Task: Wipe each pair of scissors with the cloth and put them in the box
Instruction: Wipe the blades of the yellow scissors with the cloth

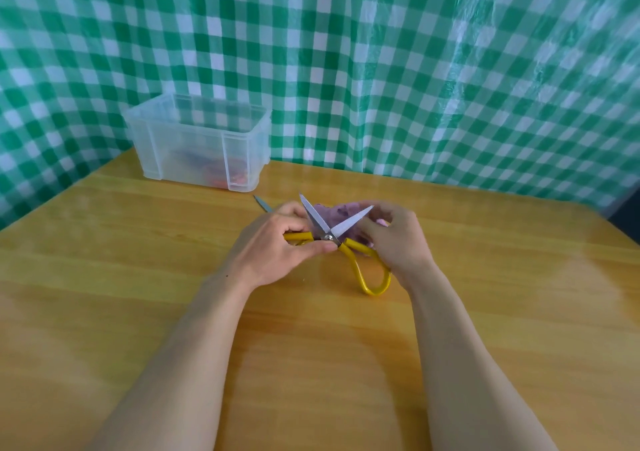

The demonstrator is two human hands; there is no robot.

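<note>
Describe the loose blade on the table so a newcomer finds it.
On the wooden table, just in front of the clear box, a grey blade tip pokes out behind the left hand. Unlike the yellow-handled scissors held open, it lies flat.

Left hand (277,246) gripping open yellow scissors (332,237), right hand (393,239) holding purple cloth (341,213)

No text, label, brand, number or sign can be read: not on the scissors (317,218), not on the cloth (343,210), and not on the box (194,152).
</note>
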